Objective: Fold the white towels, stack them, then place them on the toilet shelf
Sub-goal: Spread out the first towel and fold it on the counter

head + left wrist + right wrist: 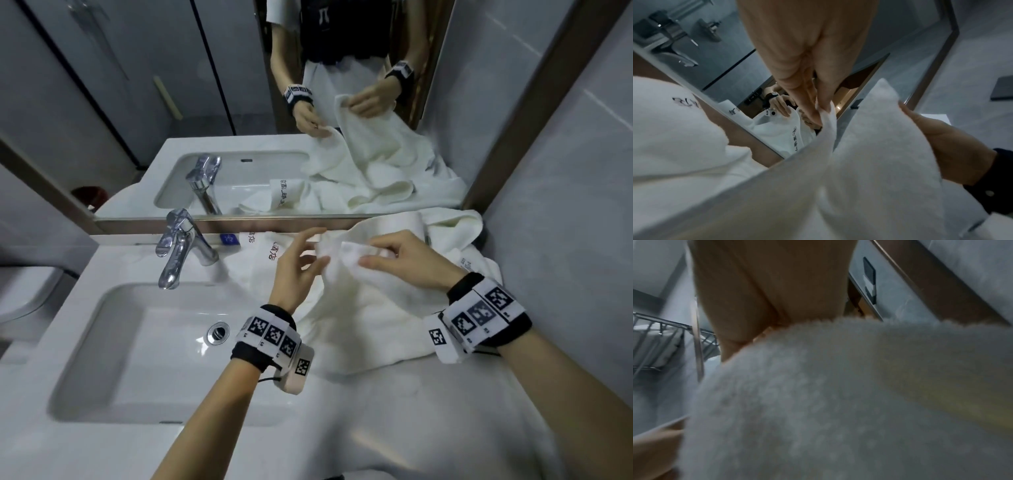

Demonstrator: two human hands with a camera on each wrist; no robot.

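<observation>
A white towel (363,301) hangs from both my hands over the counter to the right of the basin. My left hand (301,257) pinches its upper edge between thumb and fingers; in the left wrist view the same hand (818,112) nips the towel's (869,146) rim. My right hand (394,255) grips the neighbouring corner just to the right. The right wrist view is filled by towel pile (838,402) under my right hand (764,305). More white towels (455,233), one with red lettering (267,246), lie crumpled against the mirror.
A white basin (113,359) with a chrome tap (181,246) takes the counter's left half. The mirror (239,102) runs along the back, a grey tiled wall (565,205) closes the right. A toilet (24,294) stands at far left. A wire rack (663,344) holds folded white cloth.
</observation>
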